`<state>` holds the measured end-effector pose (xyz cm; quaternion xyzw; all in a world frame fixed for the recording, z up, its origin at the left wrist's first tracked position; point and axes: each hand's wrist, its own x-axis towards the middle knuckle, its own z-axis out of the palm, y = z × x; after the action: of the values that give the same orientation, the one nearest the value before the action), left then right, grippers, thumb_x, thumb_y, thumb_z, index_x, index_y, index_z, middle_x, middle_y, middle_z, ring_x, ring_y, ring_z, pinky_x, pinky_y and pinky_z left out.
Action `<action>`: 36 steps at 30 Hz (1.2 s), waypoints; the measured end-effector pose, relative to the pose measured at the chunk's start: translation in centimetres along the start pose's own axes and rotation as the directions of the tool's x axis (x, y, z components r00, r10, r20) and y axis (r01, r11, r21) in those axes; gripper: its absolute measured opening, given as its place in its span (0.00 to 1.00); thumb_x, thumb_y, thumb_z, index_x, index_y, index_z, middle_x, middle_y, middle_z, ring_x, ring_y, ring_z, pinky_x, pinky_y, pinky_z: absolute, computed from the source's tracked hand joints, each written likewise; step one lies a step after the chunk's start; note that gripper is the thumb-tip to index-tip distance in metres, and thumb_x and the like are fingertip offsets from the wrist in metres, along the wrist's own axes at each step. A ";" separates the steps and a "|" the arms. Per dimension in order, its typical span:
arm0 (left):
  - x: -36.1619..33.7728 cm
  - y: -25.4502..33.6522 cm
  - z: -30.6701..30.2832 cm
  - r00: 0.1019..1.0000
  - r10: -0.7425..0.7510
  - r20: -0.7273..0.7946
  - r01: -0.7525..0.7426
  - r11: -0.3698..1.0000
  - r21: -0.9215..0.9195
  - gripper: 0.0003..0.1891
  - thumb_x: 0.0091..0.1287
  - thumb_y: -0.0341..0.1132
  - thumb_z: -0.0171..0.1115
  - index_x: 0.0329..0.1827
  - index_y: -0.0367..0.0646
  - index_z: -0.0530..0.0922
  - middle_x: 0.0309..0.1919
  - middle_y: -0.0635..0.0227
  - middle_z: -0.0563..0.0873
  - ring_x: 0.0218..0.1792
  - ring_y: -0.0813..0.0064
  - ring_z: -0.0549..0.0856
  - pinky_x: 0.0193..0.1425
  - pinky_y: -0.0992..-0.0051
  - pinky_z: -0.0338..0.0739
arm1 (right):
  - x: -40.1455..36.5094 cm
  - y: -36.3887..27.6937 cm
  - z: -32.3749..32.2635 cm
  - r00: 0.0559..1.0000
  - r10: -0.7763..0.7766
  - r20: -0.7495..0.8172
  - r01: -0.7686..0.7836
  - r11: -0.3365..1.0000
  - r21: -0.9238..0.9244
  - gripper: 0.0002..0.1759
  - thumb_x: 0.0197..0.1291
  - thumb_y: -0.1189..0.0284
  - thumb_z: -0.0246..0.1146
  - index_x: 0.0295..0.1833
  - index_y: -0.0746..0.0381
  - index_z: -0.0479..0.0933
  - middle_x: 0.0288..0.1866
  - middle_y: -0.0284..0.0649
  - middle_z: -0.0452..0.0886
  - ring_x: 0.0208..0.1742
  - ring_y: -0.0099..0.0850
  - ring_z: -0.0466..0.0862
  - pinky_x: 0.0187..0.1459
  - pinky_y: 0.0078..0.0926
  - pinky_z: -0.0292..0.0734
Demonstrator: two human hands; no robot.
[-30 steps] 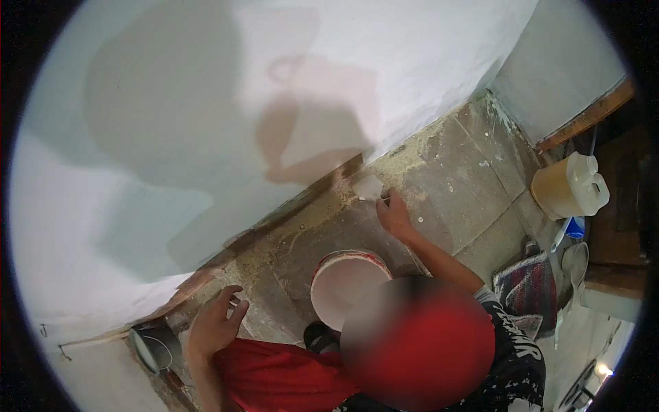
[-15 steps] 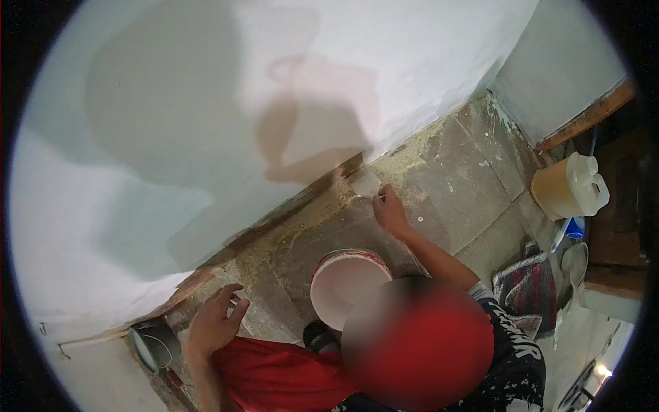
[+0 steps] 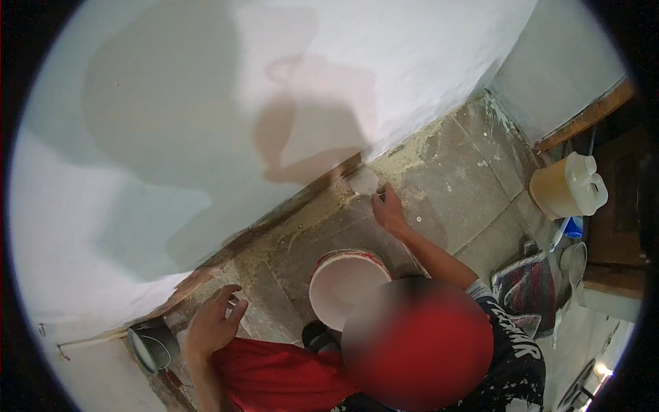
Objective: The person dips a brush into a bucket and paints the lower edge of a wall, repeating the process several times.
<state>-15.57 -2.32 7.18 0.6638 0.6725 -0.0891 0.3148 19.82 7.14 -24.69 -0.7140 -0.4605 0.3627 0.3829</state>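
Observation:
My right hand [image 3: 390,209] is closed on a pale flat scraper [image 3: 364,182], whose blade lies at the foot of the white wall [image 3: 425,62], by the floor edge. My left hand [image 3: 217,317] hangs above the floor near the wall base, its fingers apart and nothing in them. Between my hands, nearer my body, stands a round bucket [image 3: 349,288] with a reddish rim and a whitish inside. A strip of brown, unpainted surface [image 3: 302,200] runs along the bottom of the wall.
At the right stand a yellowish jug [image 3: 566,185] and a blue item [image 3: 575,227]. Below them lies a patterned cloth [image 3: 527,292] beside a pale, round-headed object [image 3: 574,262]. A grey bucket with a wire handle [image 3: 150,349] is tipped at the lower left.

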 end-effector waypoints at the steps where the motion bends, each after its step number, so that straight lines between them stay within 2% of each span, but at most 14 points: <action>1: 0.0 -0.2 0.0 0.999 0.049 -0.002 -0.049 0.997 0.061 0.20 0.77 0.43 0.58 0.66 0.41 0.74 0.45 0.51 0.87 0.36 0.61 0.89 0.41 0.63 0.83 | -0.3 -0.1 -0.3 1.000 -0.003 0.001 0.003 0.999 0.050 0.16 0.66 0.68 0.62 0.51 0.67 0.69 0.40 0.59 0.81 0.43 0.55 0.84 0.46 0.49 0.76; 6: -0.2 0.4 -0.2 1.000 -0.013 0.016 0.013 1.000 0.016 0.20 0.77 0.44 0.57 0.65 0.41 0.74 0.46 0.50 0.87 0.37 0.58 0.89 0.44 0.61 0.82 | -0.9 -0.1 -0.5 0.999 0.025 0.043 -0.030 0.993 0.111 0.16 0.67 0.68 0.62 0.51 0.68 0.70 0.41 0.59 0.81 0.44 0.56 0.84 0.46 0.50 0.76; 8: -0.2 0.6 -0.2 1.000 -0.014 0.014 0.014 1.000 0.019 0.20 0.77 0.43 0.57 0.65 0.41 0.74 0.46 0.50 0.87 0.37 0.58 0.89 0.43 0.61 0.82 | -0.3 0.7 0.5 1.000 -0.018 -0.008 0.018 0.998 -0.059 0.15 0.67 0.68 0.60 0.51 0.68 0.72 0.36 0.52 0.83 0.38 0.43 0.85 0.43 0.40 0.78; 11: -0.3 0.9 -0.2 0.999 -0.054 -0.007 0.054 0.998 -0.016 0.20 0.72 0.42 0.62 0.62 0.41 0.77 0.46 0.52 0.88 0.40 0.52 0.87 0.46 0.59 0.80 | 0.1 -1.1 0.0 1.000 0.004 -0.025 -0.004 1.000 0.003 0.14 0.67 0.68 0.61 0.51 0.68 0.72 0.36 0.50 0.83 0.38 0.41 0.85 0.43 0.40 0.78; 14: -0.3 0.3 0.0 0.998 -0.057 -0.008 0.056 0.996 -0.072 0.20 0.72 0.42 0.62 0.62 0.41 0.77 0.47 0.51 0.88 0.42 0.52 0.87 0.47 0.59 0.80 | -0.5 -0.6 -0.9 1.000 -0.027 0.001 0.026 0.986 0.163 0.16 0.68 0.67 0.61 0.52 0.68 0.70 0.42 0.59 0.83 0.46 0.52 0.86 0.48 0.46 0.78; 18: -0.3 0.4 -0.1 0.998 -0.059 -0.007 0.058 0.996 -0.064 0.20 0.72 0.42 0.62 0.62 0.41 0.77 0.47 0.51 0.87 0.44 0.52 0.87 0.49 0.60 0.80 | -2.3 0.5 -2.0 0.992 0.089 0.087 -0.104 0.977 0.183 0.17 0.68 0.66 0.63 0.52 0.68 0.71 0.41 0.56 0.83 0.45 0.48 0.86 0.48 0.45 0.78; 20: -0.3 0.5 -0.1 0.998 -0.068 -0.011 0.067 0.995 -0.073 0.20 0.72 0.43 0.62 0.62 0.41 0.77 0.47 0.51 0.87 0.45 0.52 0.87 0.49 0.60 0.80 | -3.4 1.1 -2.3 0.992 -0.123 -0.004 0.123 0.990 0.066 0.17 0.67 0.66 0.63 0.53 0.67 0.71 0.39 0.50 0.83 0.38 0.41 0.85 0.41 0.40 0.79; 21: -0.3 0.6 -0.2 0.998 -0.069 -0.008 0.068 0.995 -0.074 0.20 0.72 0.43 0.62 0.62 0.41 0.77 0.47 0.51 0.87 0.45 0.52 0.87 0.49 0.60 0.80 | -3.5 0.9 -2.9 0.992 -0.126 -0.001 0.125 0.990 0.066 0.17 0.67 0.66 0.63 0.53 0.67 0.71 0.39 0.50 0.83 0.38 0.41 0.85 0.41 0.40 0.79; 23: -0.3 0.3 -0.2 0.998 -0.070 -0.003 0.070 0.994 -0.079 0.20 0.72 0.43 0.62 0.62 0.40 0.77 0.47 0.51 0.87 0.45 0.51 0.87 0.49 0.60 0.80 | -4.0 -0.3 -4.6 0.918 0.261 0.299 -0.323 0.929 0.181 0.17 0.68 0.64 0.63 0.52 0.66 0.72 0.36 0.44 0.82 0.31 0.33 0.82 0.31 0.34 0.77; 25: -0.3 -0.3 -0.2 1.000 -0.018 0.022 0.018 1.000 -0.005 0.21 0.78 0.43 0.56 0.67 0.42 0.74 0.49 0.52 0.86 0.35 0.65 0.89 0.41 0.65 0.84 | -4.0 -0.6 -5.4 0.911 0.244 0.331 -0.336 0.906 0.257 0.16 0.69 0.63 0.62 0.49 0.66 0.74 0.33 0.40 0.81 0.27 0.28 0.79 0.26 0.30 0.74; 26: -0.4 -0.2 -0.2 1.000 -0.018 0.023 0.019 1.000 -0.007 0.21 0.78 0.43 0.56 0.67 0.42 0.74 0.49 0.52 0.86 0.35 0.65 0.89 0.41 0.65 0.84 | -3.9 -0.6 -5.6 0.905 0.225 0.360 -0.350 0.875 0.335 0.15 0.70 0.62 0.61 0.47 0.65 0.76 0.30 0.36 0.80 0.23 0.22 0.76 0.21 0.25 0.72; 30: -0.5 -0.1 -0.4 1.000 -0.015 0.021 0.015 1.000 0.013 0.21 0.78 0.42 0.56 0.67 0.40 0.74 0.49 0.52 0.85 0.33 0.65 0.88 0.39 0.65 0.83 | -1.9 -0.4 -6.0 0.920 0.214 0.330 -0.327 0.882 0.339 0.19 0.72 0.59 0.57 0.40 0.65 0.77 0.27 0.34 0.78 0.20 0.22 0.74 0.19 0.22 0.70; 32: -0.6 -0.3 -0.3 1.000 -0.012 0.028 0.012 1.000 0.008 0.21 0.78 0.42 0.56 0.67 0.40 0.74 0.49 0.53 0.85 0.32 0.64 0.88 0.38 0.65 0.83 | -0.5 0.0 -6.1 0.878 0.227 0.422 -0.365 0.887 0.282 0.19 0.73 0.59 0.55 0.35 0.63 0.77 0.24 0.33 0.76 0.19 0.22 0.73 0.18 0.22 0.66; 36: -0.8 -0.4 -0.2 1.000 -0.009 0.013 0.009 1.000 -0.004 0.20 0.78 0.41 0.56 0.67 0.40 0.73 0.47 0.52 0.86 0.31 0.64 0.88 0.38 0.66 0.82 | 0.8 -0.3 -5.2 0.848 0.188 0.496 -0.396 0.846 0.356 0.19 0.72 0.61 0.56 0.33 0.64 0.78 0.21 0.34 0.75 0.18 0.24 0.72 0.19 0.27 0.63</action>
<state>-16.06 -2.88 7.65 0.6595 0.6737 -0.0936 0.3200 24.49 6.87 -22.29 -0.5685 -0.3223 0.6661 0.3594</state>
